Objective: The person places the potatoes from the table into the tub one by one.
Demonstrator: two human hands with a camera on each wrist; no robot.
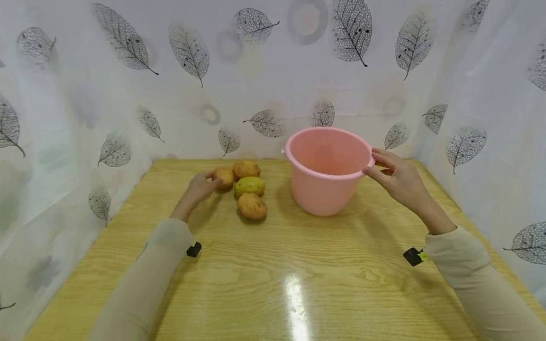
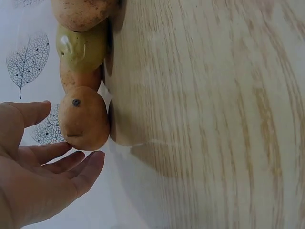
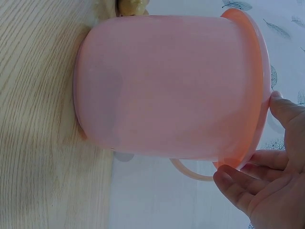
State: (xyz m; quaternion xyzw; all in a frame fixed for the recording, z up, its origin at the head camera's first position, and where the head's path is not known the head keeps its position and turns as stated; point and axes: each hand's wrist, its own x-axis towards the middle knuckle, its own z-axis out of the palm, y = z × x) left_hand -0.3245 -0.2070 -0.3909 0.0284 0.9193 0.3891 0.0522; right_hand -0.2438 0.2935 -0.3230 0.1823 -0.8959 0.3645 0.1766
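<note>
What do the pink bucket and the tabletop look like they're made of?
The pink bucket looks like thin moulded plastic: smooth, slightly translucent wall with a rolled rim, which the right hand touches. The tabletop shows pale wood grain with a glossy glare streak, so varnished wood or a wood-look laminate; which one cannot be told.

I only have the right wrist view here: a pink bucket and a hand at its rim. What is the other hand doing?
Observer: The left hand touches the leftmost potato with open fingers.
Operator: How many potatoes are there?
Observer: Three brown ones plus a greenish one, clustered left of the pink bucket.
Operator: Anything inside the bucket?
Observer: No, the head view shows it empty, with the right hand at its rim.
</note>
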